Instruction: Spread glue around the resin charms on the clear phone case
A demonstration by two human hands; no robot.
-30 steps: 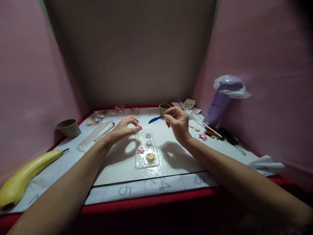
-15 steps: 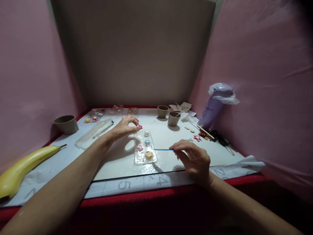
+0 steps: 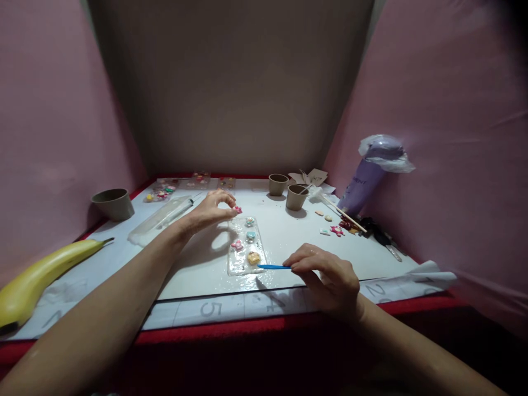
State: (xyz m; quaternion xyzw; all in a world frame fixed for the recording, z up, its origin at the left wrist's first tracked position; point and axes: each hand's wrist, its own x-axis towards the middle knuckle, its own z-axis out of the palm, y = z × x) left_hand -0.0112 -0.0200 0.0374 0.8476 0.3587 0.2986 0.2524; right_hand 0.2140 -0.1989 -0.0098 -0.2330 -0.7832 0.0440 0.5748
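Blue tool (image 3: 274, 267) pinched in my right hand (image 3: 326, 276), I am holding its tip beside a yellow charm (image 3: 253, 258) on the glossy clear panel (image 3: 236, 265) between my hands, my left hand (image 3: 214, 209) pinching a pink charm (image 3: 238, 209) at its far edge, any slip risking knocking pieces askew.

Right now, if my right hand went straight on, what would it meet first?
Probably the yellow charm, by the tip of the blue knife in your right hand; depth is unclear, so the tip may pass above.
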